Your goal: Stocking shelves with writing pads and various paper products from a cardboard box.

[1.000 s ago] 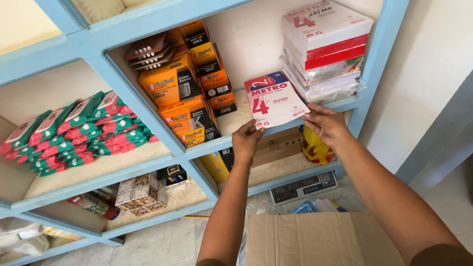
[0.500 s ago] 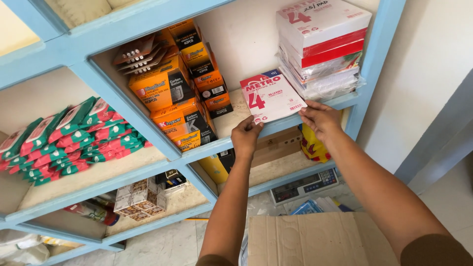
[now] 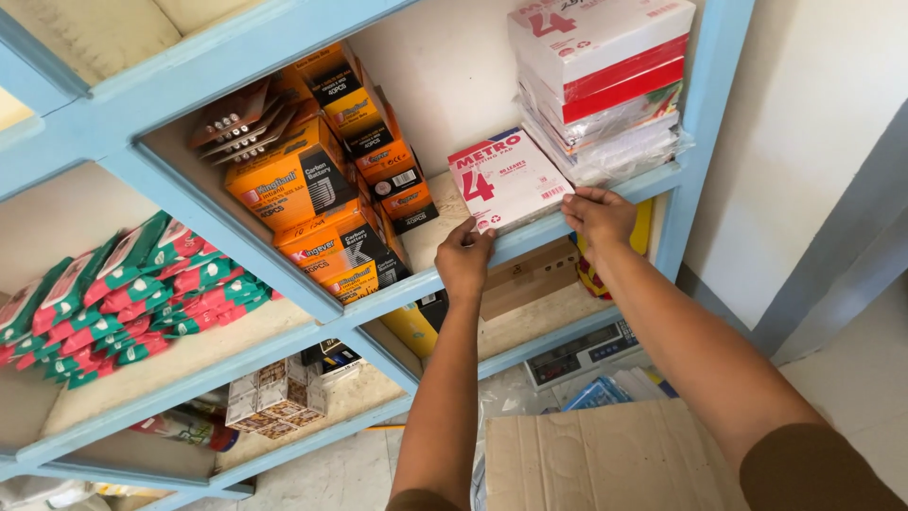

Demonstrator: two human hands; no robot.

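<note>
light blue wooden shelf unit [image 3: 236, 248] fills the view, divided into compartments. a cardboard box [image 3: 605, 459] sits low in front, flaps shut. upper right compartment: a stack of white and red paper pads [image 3: 601, 66], some in clear wrap, against the right upright. same compartment, left part: orange and black battery boxes [image 3: 326, 203] piled in leaning rows, with card blister packs on top. left compartment one level down: a heap of green, red and white sachets [image 3: 123, 303]. below: small patterned cartons [image 3: 274, 399] and a weighing scale [image 3: 586, 350] on the floor level.

both forearms reach up and forward from the bottom edge, elbows low, wrists bent back. the writing pad [image 3: 508, 180], white with red print, lies flat on the upper right shelf board near its front edge, just left of the stack and apart from it. left hand [image 3: 465, 260] grips the pad's near left corner, fingers [image 3: 470, 232] curled on its edge, thumb below the board's lip. right hand [image 3: 599, 216] holds the near right corner, fingers closed along that edge.
</note>
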